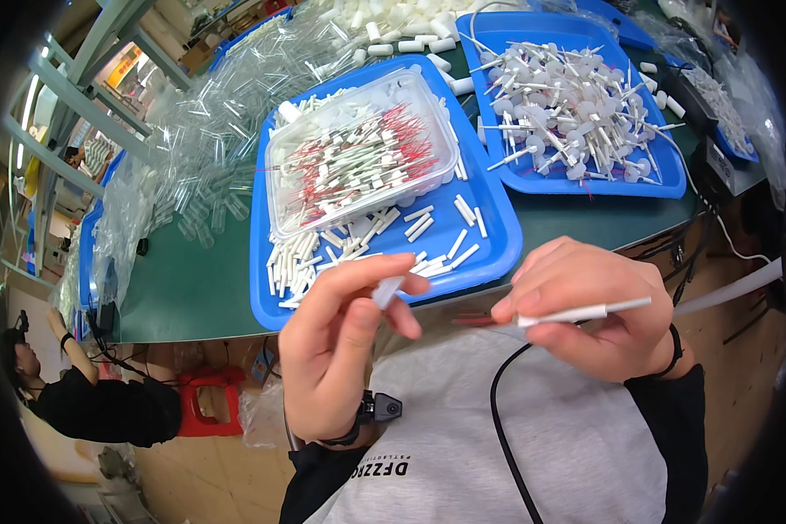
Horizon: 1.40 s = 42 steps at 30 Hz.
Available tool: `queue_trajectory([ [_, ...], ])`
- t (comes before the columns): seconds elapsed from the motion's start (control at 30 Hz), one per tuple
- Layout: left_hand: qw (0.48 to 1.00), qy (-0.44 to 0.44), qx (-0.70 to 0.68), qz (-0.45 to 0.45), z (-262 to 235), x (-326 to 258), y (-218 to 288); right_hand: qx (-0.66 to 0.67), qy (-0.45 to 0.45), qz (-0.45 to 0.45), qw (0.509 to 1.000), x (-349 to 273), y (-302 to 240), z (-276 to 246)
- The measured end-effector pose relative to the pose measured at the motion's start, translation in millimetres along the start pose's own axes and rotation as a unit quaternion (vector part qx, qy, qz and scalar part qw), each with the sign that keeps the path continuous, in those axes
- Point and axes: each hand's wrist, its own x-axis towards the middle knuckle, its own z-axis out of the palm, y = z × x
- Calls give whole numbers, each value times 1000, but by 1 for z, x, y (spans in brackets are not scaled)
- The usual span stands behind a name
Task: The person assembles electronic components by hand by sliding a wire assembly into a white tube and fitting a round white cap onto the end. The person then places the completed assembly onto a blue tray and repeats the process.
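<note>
My left hand (327, 349) pinches a small translucent white disc-like piece (387, 292) between thumb and fingers. To its right, my right hand (607, 284) grips a slim white tube (568, 315); a thinner white rod sticks out of its right end, and thin red wires (474, 320) extend from the left. Both hands are above my lap at the table's front edge, apart from each other. Beyond them is a blue tray (503, 229) with loose short white tubes (293, 262) and a clear plastic box (275, 201) of white pieces with red wires.
A second blue tray (672, 179) at the right holds many white rods with translucent discs. Clear tubes in plastic bags (218, 113) and white cylinders (380, 50) cover the back of the green table (183, 306). At the left, a person (96, 402) sits near a red stool (223, 384).
</note>
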Motion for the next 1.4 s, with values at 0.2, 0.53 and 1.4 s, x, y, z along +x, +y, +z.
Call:
queue_trajectory([
  [0.2, 972, -122, -193, -59, 5, 1, -5, 56, 8, 27, 998, 1, -4, 2],
  [0.53, 965, -137, -209, -73, 10, 1, -7, 5, -15, 29, 999, 0, -5, -4],
  [1.4, 988, -98, -100, -69, 17, 5, -8, -97, -5, -28, 995, 6, 3, 2],
])
